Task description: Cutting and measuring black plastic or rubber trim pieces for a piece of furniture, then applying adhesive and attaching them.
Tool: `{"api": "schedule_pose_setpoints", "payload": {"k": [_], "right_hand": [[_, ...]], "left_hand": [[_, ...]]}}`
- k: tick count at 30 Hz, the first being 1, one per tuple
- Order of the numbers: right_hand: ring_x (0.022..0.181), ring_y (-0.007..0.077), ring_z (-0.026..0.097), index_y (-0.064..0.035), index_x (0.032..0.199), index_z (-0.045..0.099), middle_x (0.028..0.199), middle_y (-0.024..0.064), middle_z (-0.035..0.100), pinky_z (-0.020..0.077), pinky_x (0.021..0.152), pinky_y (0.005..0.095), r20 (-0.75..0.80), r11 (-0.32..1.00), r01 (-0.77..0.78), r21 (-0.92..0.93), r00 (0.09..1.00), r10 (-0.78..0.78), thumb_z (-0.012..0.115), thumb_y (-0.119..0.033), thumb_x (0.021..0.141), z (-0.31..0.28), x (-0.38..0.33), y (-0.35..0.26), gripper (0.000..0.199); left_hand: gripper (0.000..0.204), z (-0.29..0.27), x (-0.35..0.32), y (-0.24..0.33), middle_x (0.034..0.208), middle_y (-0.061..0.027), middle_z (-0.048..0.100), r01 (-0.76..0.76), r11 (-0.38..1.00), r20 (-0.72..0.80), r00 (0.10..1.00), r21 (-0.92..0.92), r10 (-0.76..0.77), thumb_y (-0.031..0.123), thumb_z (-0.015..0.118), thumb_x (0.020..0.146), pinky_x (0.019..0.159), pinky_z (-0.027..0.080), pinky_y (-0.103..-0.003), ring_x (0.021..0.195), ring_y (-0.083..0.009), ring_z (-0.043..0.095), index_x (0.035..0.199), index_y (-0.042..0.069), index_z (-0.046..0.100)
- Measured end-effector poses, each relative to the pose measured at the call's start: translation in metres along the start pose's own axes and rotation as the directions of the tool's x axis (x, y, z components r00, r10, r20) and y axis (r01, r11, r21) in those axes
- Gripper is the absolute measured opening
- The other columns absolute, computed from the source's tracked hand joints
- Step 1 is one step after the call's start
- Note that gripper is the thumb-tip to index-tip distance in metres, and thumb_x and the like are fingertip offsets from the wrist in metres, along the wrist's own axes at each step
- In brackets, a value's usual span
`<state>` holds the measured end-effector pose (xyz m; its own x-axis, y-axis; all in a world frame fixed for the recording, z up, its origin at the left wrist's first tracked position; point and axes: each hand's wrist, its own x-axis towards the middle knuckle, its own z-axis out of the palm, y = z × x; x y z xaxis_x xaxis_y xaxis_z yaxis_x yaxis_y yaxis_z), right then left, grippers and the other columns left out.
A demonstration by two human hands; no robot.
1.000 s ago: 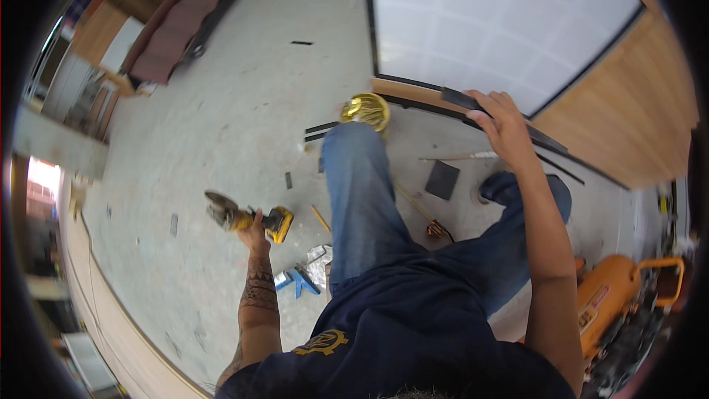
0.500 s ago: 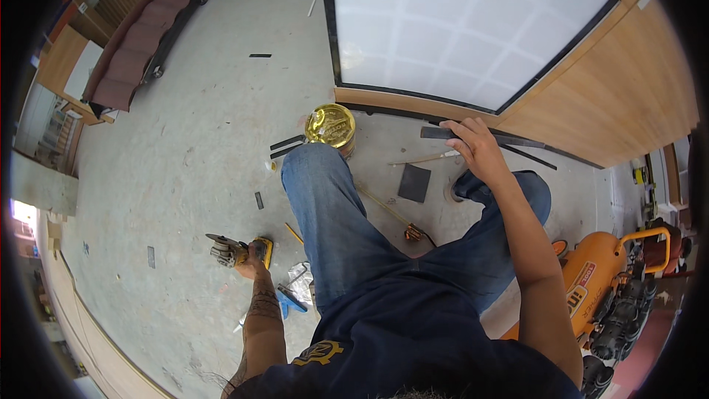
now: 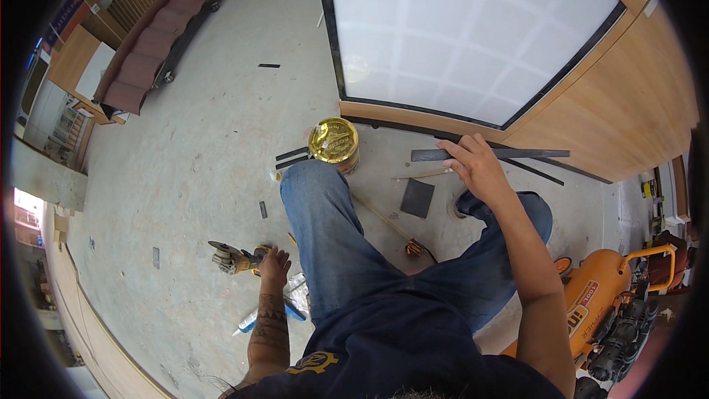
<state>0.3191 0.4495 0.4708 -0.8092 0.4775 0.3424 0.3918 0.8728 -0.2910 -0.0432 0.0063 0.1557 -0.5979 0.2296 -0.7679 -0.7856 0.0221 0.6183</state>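
My right hand (image 3: 480,166) pinches a long dark flat strip (image 3: 535,153) near its left part, holding it level beside the base of the wooden panel. By my left knee, my left hand (image 3: 275,266) is at the rear of a yellow-and-black angle grinder (image 3: 235,258) lying on the floor. Its fingers look stretched out and loosened from the tool. Between my legs lie a dark square plate (image 3: 417,198) and a tape measure (image 3: 415,248) with its yellow blade (image 3: 380,214) drawn out. A round tin with a gold lid (image 3: 334,140) stands beyond my left knee.
A wooden panel (image 3: 613,103) with a white, black-edged pane (image 3: 473,29) stands ahead. An orange air compressor (image 3: 598,295) sits at my right. A sealant tube (image 3: 247,322) lies by my left forearm. Short dark strips (image 3: 293,157) lie beside the tin.
My left hand has loosened from the angle grinder, its fingers now stretched out. My right hand has lifted the dark strip slightly and levelled it. The whole view has shifted a little.
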Motion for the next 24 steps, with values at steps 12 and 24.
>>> {"api": "schedule_pose_setpoints", "payload": {"k": [12, 24], "right_hand": [[0.083, 0.0279, 0.048, -0.0133, 0.142, 0.07, 0.083, 0.0081, 0.049, 0.0476, 0.08, 0.0416, -0.117, 0.991, 0.08, 0.106, 0.991, -0.068, 0.077, -0.023, 0.092, -0.017, 0.019, -0.008, 0.052], [0.083, 0.0291, 0.049, -0.0153, 0.138, 0.073, 0.084, 0.0086, 0.052, 0.0468, 0.079, 0.0438, -0.152, 0.975, -0.04, 0.22, 0.985, 0.075, 0.079, -0.024, 0.091, -0.002, 0.014, 0.017, 0.048]], "left_hand": [[0.033, 0.318, -0.275, 0.181, 0.119, -0.0146, 0.073, -0.984, -0.166, 0.843, -0.038, 0.061, 0.536, 0.01, 0.072, 0.1, 0.096, 0.056, -0.037, 0.105, -0.0267, 0.074, 0.132, 0.003, 0.069], [0.018, 0.444, -0.275, 0.183, 0.096, -0.0108, 0.076, -0.973, -0.229, 0.998, 0.032, 0.016, -0.063, 0.02, 0.074, 0.1, 0.082, 0.059, -0.038, 0.085, -0.0271, 0.074, 0.103, 0.002, 0.074]]}}
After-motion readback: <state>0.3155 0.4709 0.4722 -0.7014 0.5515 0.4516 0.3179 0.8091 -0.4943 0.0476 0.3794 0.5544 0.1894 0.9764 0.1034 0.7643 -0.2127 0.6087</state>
